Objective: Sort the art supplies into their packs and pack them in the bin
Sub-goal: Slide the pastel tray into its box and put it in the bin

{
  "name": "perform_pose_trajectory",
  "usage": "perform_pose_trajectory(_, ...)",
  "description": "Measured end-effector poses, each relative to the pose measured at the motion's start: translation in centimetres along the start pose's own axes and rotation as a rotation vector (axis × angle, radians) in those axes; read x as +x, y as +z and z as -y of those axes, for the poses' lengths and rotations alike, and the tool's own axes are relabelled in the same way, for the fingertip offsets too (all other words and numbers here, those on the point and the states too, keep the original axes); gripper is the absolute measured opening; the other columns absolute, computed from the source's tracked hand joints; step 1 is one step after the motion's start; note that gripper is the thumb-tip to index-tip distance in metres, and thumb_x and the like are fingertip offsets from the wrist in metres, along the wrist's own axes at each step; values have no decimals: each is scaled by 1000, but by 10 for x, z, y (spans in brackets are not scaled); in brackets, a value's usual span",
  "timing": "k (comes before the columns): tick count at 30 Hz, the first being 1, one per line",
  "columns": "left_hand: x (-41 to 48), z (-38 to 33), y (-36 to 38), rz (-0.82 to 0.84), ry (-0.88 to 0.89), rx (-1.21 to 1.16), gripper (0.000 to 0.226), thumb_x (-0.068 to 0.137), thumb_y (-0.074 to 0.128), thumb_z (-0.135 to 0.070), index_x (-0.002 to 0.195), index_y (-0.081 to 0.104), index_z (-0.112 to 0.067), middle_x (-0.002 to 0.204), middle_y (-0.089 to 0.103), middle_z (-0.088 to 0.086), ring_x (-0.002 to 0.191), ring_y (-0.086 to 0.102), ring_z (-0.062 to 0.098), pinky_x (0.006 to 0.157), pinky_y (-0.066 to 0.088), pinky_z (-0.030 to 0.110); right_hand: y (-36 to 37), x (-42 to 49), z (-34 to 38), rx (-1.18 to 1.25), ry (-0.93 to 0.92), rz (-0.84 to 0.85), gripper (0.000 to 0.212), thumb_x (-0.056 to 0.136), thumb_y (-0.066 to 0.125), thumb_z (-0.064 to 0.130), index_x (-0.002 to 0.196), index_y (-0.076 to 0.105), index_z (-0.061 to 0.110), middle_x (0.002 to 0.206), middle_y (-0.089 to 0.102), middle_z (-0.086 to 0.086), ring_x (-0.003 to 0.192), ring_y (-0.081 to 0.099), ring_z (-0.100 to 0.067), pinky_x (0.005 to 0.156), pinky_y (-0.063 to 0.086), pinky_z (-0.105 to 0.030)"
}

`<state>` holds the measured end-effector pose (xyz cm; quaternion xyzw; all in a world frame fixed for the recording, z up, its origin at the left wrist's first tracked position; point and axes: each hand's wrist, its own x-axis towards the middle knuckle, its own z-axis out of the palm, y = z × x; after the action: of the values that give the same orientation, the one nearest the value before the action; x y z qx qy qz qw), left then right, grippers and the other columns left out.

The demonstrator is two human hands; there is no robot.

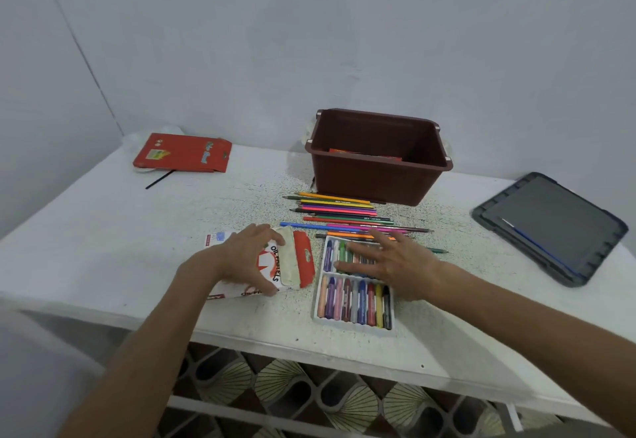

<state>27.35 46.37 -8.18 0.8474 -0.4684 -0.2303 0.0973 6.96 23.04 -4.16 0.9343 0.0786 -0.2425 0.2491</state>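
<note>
My left hand [246,258] grips the red-and-white oil pastels box [290,265], whose flap end is open toward the right. A white tray of oil pastels [354,300] lies just right of the box. My right hand [392,262] is spread flat, fingers straight, over the tray's upper row. Several colour pencils [340,212] lie loose in a row behind the tray. The brown bin [378,176] stands behind them with a red pack [364,152] lying inside. A red colour pencil pack [182,152] lies at the far left of the table.
A dark grey bin lid [550,227] with a thin blue brush [537,245] on it sits at the right. A black pencil [160,179] lies below the red pack. The white table's front edge [309,344] runs close under the tray. A wall stands behind.
</note>
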Motion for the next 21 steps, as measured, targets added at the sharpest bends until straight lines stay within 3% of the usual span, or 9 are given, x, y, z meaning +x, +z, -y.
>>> perform_pose_trajectory(4, 0, -1, -2, 15, -9, -23, 90, 59, 87, -51, 128, 30, -44, 135, 30, -9, 120, 33, 14, 107, 38, 43, -20, 10, 4, -197, -137, -30, 127, 81, 76, 36, 141, -35, 44, 159, -26, -2, 145, -17, -41, 117, 10, -63)
perform_pose_trajectory(10, 0, -3, -3, 15, -15, -5, 93, 61, 87, -49, 134, 31, -39, 139, 29, -7, 122, 30, 14, 108, 35, 43, -34, 29, 15, -310, -227, -79, 139, 70, 84, 41, 143, -33, 40, 160, -24, -2, 147, -12, -39, 118, 10, -61)
perform_pose_trajectory(16, -2, -3, -2, -9, -2, -14, 91, 61, 87, -48, 133, 32, -37, 136, 31, -8, 121, 30, 14, 108, 35, 43, -32, 18, 17, -260, -273, -97, 137, 66, 81, 60, 148, -25, 36, 164, -4, -7, 147, 6, -38, 119, 9, -57)
perform_pose_trajectory(21, -5, -3, -2, -11, 3, -35, 92, 60, 88, -48, 133, 32, -39, 129, 28, -14, 119, 32, 12, 106, 38, 40, -24, 3, 13, -88, -216, -22, 136, 61, 77, 70, 153, -15, 29, 160, 11, -12, 143, 18, -38, 116, 22, -53)
